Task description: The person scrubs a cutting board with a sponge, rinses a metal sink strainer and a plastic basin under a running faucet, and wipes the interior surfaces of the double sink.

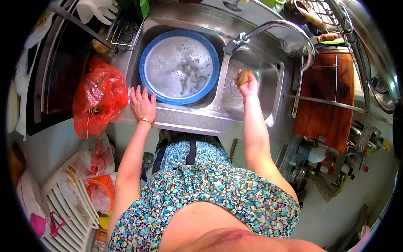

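My right hand (248,85) is over the right sink basin (266,91), closed around a yellowish-brown scrubbing sponge (244,76); the sponge is blurred, so its exact kind is hard to make out. Flat on the steel front rim of the sink (189,118) rests my left hand (143,105), empty, its fingers apart. That hand lies beside the blue plastic basin (215,80), which sits in the left sink bowl. Cloudy, foamy water (170,67) fills the basin, and whatever may lie under it is hidden.
A chrome faucet (277,24) arches over the right bowl. Left of the sink lies a crumpled red plastic bag (100,94), near a wire rack (126,45) and a white glove (97,9). A wooden cutting board (324,104) stands at the right, beneath a metal dish rack (355,50).
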### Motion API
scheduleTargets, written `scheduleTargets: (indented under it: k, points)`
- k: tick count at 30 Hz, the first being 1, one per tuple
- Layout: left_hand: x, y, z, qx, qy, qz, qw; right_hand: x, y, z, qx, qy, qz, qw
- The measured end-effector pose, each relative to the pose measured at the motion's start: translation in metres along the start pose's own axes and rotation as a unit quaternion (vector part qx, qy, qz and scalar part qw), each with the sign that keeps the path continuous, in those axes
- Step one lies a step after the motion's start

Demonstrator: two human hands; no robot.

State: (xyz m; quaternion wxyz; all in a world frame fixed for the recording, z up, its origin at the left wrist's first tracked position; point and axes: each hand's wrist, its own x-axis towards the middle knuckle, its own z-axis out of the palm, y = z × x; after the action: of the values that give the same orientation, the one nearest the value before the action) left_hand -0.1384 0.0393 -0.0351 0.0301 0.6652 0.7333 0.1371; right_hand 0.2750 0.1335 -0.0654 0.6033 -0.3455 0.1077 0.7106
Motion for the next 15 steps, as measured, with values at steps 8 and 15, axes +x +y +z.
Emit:
scheduleTargets:
  k: [8, 15]
  points:
    - [0.006, 0.013, 0.006, 0.017, 0.009, -0.029, 0.999, 0.021, -0.016, 0.043, -0.061, -0.062, -0.047, 0.995]
    - [0.002, 0.017, 0.000, 0.025, 0.007, -0.039, 0.999, 0.020, -0.007, 0.083, -0.288, 0.153, -0.169, 0.930]
